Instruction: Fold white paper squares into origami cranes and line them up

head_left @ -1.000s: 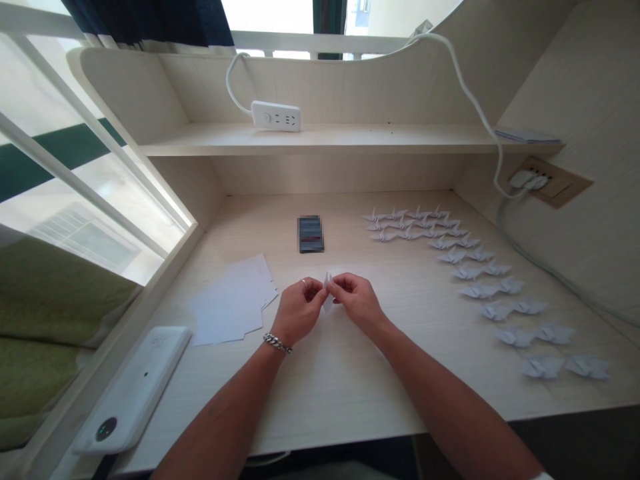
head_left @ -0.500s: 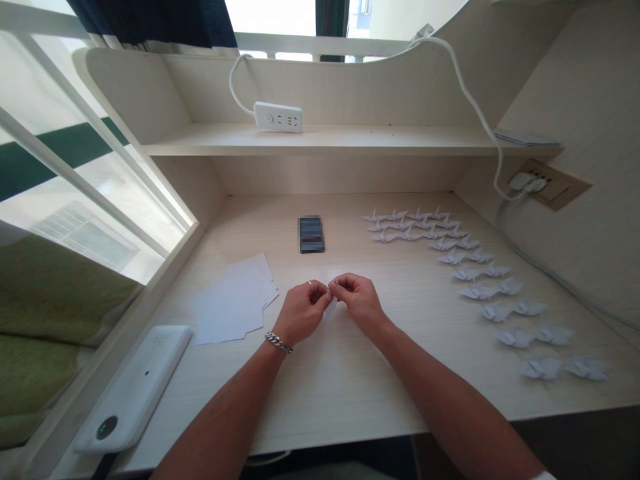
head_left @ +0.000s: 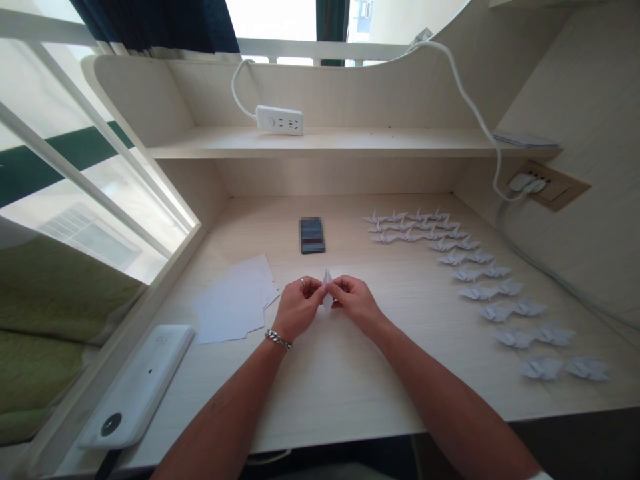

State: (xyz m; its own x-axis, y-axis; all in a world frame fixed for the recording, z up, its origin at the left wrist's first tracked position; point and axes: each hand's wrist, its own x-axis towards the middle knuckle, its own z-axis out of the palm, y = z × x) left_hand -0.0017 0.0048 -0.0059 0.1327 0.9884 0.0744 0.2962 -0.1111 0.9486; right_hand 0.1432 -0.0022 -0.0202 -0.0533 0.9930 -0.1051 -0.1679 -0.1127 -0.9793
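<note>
Across the pale wood-grain desk (head_left: 350, 400), set in an alcove under a shelf (head_left: 350, 141) carrying a white power strip (head_left: 279, 120), objects lie well apart. At left: a white rounded device (head_left: 137, 390), then loose white paper sheets (head_left: 233, 308). At right: folded paper cranes (head_left: 470, 267) in paired rows. Behind centre: a dark phone (head_left: 312, 235), its face blurred. At centre, left hand (head_left: 296, 310) and right hand (head_left: 354, 302) meet, fingertips pinching a small folded white paper piece (head_left: 327, 288), apparently pointed upward, just above the desk.
</note>
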